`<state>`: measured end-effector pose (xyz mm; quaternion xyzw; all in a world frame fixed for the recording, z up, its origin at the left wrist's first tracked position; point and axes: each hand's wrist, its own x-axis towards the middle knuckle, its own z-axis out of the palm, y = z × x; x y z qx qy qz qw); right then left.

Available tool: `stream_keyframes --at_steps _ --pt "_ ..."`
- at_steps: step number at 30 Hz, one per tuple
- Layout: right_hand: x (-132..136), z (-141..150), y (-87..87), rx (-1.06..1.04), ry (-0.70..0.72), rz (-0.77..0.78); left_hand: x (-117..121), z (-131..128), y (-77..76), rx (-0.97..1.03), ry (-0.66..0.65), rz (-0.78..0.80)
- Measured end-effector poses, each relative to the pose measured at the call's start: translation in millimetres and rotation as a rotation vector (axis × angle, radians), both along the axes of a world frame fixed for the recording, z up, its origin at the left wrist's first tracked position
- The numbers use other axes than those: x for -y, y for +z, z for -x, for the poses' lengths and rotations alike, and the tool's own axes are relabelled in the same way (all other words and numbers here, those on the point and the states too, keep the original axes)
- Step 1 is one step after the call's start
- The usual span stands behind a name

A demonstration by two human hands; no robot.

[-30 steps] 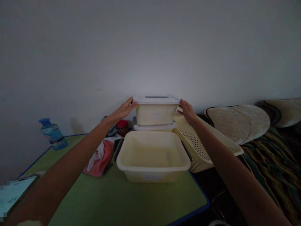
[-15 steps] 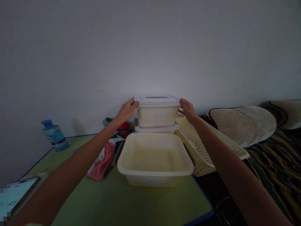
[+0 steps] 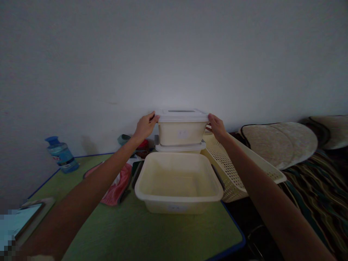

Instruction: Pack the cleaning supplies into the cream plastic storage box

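A cream storage box (image 3: 182, 133) with a white lid (image 3: 183, 117) sits on top of another lidded box (image 3: 181, 148), near the wall. My left hand (image 3: 146, 126) grips the upper box at its left end, thumb on the lid's edge. At the right end, my right hand (image 3: 216, 127) holds the same lid edge, with some fingers lower down behind it. In front of this stack stands a larger open cream bin (image 3: 178, 206) with dark side handles; its inside shows nothing in it.
A perforated cream basket (image 3: 227, 166) leans along the table's right side. Pink cloth (image 3: 116, 188) lies left of the bin, with a red container (image 3: 143, 146) behind. A blue water bottle (image 3: 62, 156) stands far left on the green table (image 3: 130, 235). Cushions (image 3: 280, 143) are at right.
Both hands keep their hold at the upper box's ends. The left hand has shifted very slightly left, and the whole view has moved a little.
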<state>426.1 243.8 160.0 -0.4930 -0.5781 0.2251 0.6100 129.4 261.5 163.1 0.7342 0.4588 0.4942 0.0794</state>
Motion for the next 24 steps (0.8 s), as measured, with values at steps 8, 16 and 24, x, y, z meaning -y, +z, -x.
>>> stream_keyframes --at_steps 8,16,24 --pt "0.8 -3.1 0.2 0.058 0.003 0.035 4.5 -3.2 0.3 0.027 0.008 -0.025" --pt "0.3 -1.7 -0.6 0.083 -0.022 0.034 8.7 -4.9 2.5 -0.020 0.042 -0.064" --pt "0.7 -2.2 0.4 0.096 -0.039 0.042 3.5 -4.5 -1.7 0.055 0.010 -0.090"
